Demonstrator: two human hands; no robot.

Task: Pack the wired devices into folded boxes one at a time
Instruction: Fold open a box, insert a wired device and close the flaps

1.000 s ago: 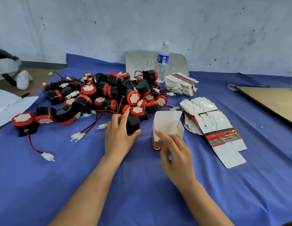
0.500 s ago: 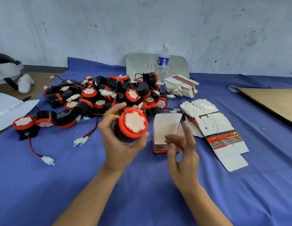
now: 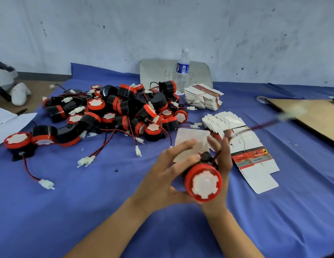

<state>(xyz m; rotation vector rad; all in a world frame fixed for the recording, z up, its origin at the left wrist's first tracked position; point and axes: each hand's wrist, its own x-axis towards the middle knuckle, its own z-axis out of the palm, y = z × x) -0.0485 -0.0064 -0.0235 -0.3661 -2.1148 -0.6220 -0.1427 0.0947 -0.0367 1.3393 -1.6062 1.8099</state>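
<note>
**Wired device (image 3: 203, 183) in both hands, not yet in its box**

I see the device held above the worktop (image 3: 88, 211), its red face with the white centre turned toward the camera. My left hand (image 3: 162, 175) grips the black body, with the fingers spread and curved over the top and the thumb below. My right hand (image 3: 223, 161) lies against the other side with the fingers raised and rather straight. They are blurred, so I cannot tell if they pinch the wire or only support the device. The wire (image 3: 255, 127) runs from the back of the device up to the right, through the air, and its white connector (image 3: 293, 111) is only a smear.

Just behind the hands stands the folded box (image 3: 190, 138) with its white flaps up, mostly hidden by the fingers. To its right is a fan of flat box blanks (image 3: 242, 144), and to its left the pile of devices (image 3: 129, 112) with tangled red and black leads.

I judge that the step in hand is preparing one device for packing. The loose wire must first be gathered against the body, or it may catch on the flaps. Then the device has to go down into the open mouth of the box, straight, while one hand steadies the box.
</note>
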